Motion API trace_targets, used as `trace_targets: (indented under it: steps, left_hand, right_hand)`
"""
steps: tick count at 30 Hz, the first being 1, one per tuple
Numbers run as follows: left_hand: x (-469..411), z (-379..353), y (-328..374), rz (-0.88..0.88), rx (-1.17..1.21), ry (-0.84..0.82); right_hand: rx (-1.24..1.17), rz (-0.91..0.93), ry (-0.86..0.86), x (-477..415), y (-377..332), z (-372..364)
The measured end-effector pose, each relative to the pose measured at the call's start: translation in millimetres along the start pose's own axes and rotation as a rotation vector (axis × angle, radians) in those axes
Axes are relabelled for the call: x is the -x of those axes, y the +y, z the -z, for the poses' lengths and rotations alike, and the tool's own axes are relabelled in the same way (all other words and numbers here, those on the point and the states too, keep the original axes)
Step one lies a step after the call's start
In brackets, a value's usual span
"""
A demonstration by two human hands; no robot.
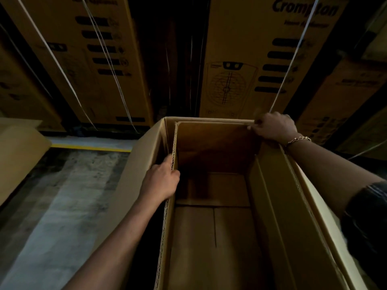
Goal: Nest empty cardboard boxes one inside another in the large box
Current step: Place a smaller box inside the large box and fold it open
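Centre and lower right of the frame: a large open brown cardboard box (136, 160) stands on a grey concrete floor (62, 206). A smaller brown cardboard box (213, 143) sits inside it, walls close against the outer walls on the left and far sides, with a narrow gap showing at the far-left corner. The bottom flaps of the inner cavity show a centre seam.

The left hand (161, 178), mid-frame, holds the corrugated top edge of the inner box's left wall. Its fingers are curled over that edge, with the forefinger lying along it.

The right hand (274, 126), upper right of centre, grips the far-right corner of the rim with its fingers bent over the edge. Which of the two rims it holds cannot be told. A gold chain bracelet (298, 140) sits on that wrist and a dark sleeve (368, 210) covers the upper arm at the right edge.

Upper frame: tall printed brown cartons (240, 59), bound with white straps (293, 59), one marked "Crompton". Left edge: another plain cardboard box (18, 155), beside a yellow floor line (90, 147).
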State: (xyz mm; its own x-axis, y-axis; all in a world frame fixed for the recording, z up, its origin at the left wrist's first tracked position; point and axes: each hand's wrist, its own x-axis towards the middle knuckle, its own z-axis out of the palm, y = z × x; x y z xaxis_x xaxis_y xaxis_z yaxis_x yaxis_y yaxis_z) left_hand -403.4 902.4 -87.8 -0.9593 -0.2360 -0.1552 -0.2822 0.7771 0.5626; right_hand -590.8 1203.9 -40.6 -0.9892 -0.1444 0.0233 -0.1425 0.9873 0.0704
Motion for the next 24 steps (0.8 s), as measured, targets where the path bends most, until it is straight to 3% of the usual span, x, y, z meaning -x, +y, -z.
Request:
trace_targets:
  steps: [4,12,24]
  left_hand:
    - [3,-7,5,-0.029,-0.031,-0.007]
    - [4,-10,9,0.003,-0.067,0.009]
    - [19,-2,29,0.002,-0.139,-0.021]
  right_hand:
    - [-0.162,-0.158,-0.07,-19,11,-9]
    - [-0.487,-0.226,-0.14,-6,16,-23]
    - [-0.711,-0.284,-0.273,148,15,-24]
